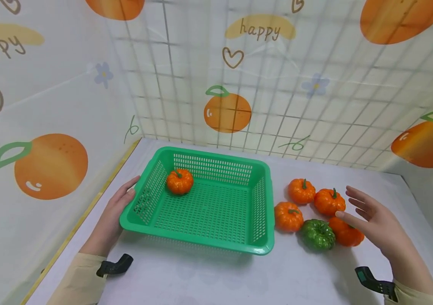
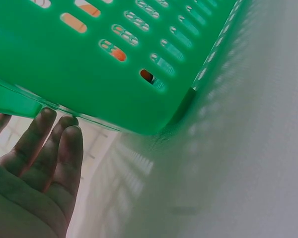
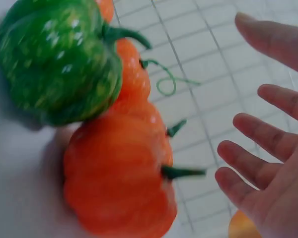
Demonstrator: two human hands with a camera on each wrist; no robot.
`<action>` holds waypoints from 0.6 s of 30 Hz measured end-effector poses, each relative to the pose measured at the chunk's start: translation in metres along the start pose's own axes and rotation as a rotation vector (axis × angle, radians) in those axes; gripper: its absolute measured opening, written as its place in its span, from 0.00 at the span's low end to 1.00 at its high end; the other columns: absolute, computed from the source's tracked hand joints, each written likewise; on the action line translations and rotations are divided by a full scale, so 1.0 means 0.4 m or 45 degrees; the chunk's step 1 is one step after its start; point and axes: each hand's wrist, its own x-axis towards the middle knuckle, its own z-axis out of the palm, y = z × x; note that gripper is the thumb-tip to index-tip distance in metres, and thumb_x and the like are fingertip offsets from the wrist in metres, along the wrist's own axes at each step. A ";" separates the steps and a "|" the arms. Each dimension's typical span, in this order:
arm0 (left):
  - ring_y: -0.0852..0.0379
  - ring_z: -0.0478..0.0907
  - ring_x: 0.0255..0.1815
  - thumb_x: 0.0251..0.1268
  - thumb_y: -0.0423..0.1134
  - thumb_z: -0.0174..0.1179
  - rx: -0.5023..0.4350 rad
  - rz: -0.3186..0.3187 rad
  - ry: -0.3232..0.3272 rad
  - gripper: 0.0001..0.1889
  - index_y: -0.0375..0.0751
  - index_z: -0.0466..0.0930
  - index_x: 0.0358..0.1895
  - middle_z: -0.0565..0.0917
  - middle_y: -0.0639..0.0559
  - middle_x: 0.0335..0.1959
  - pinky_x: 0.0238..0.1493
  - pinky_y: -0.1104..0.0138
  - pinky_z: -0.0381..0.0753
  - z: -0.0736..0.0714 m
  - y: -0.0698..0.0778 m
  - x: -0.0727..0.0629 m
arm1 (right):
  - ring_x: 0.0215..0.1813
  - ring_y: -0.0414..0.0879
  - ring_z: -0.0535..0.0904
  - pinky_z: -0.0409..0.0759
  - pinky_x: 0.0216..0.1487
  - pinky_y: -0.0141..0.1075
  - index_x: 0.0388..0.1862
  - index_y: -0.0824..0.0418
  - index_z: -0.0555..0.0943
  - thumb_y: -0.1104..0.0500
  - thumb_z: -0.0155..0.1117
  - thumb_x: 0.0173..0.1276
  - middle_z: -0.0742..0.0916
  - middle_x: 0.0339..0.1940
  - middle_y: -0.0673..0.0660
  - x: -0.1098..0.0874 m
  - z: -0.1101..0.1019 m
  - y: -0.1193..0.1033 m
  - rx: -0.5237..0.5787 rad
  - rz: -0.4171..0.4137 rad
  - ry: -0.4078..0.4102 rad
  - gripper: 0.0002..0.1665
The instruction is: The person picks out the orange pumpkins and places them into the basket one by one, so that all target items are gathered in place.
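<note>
A green plastic basket with slotted walls stands on the table, one small orange pumpkin in its far left corner. At the basket's left end is my left hand; in the left wrist view its fingers reach up nearly straight, tips against the rim. My right hand hovers by the right-hand group of pumpkins, fingers spread and holding nothing. Closest to it are an orange pumpkin and another orange one. A shiny green pumpkin lies just left of these.
Two more orange pumpkins, one farther back and one beside the basket's right wall, belong to the same group. Behind the table hangs a printed curtain over a wire grid. Another curtain runs along the left edge.
</note>
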 end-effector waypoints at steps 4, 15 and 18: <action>0.52 0.71 0.59 0.79 0.57 0.42 0.018 -0.023 0.009 0.27 0.64 0.55 0.78 0.60 0.49 0.73 0.51 0.67 0.76 0.001 0.000 0.000 | 0.69 0.75 0.60 0.73 0.55 0.59 0.82 0.53 0.49 0.41 0.68 0.67 0.62 0.75 0.70 -0.024 0.001 0.047 0.045 0.087 0.065 0.54; 0.48 0.66 0.63 0.78 0.59 0.42 0.034 -0.071 0.023 0.27 0.68 0.55 0.77 0.59 0.54 0.74 0.51 0.67 0.75 0.003 0.002 -0.001 | 0.69 0.74 0.59 0.78 0.41 0.23 0.82 0.52 0.44 0.40 0.67 0.66 0.58 0.76 0.72 -0.051 0.016 0.149 0.183 0.218 0.066 0.57; 0.50 0.64 0.64 0.78 0.59 0.42 0.039 -0.069 0.020 0.27 0.68 0.55 0.77 0.57 0.54 0.75 0.52 0.68 0.74 0.000 0.004 -0.001 | 0.70 0.73 0.59 0.77 0.43 0.23 0.82 0.54 0.43 0.39 0.67 0.66 0.58 0.77 0.72 -0.052 0.023 0.167 0.184 0.237 0.013 0.59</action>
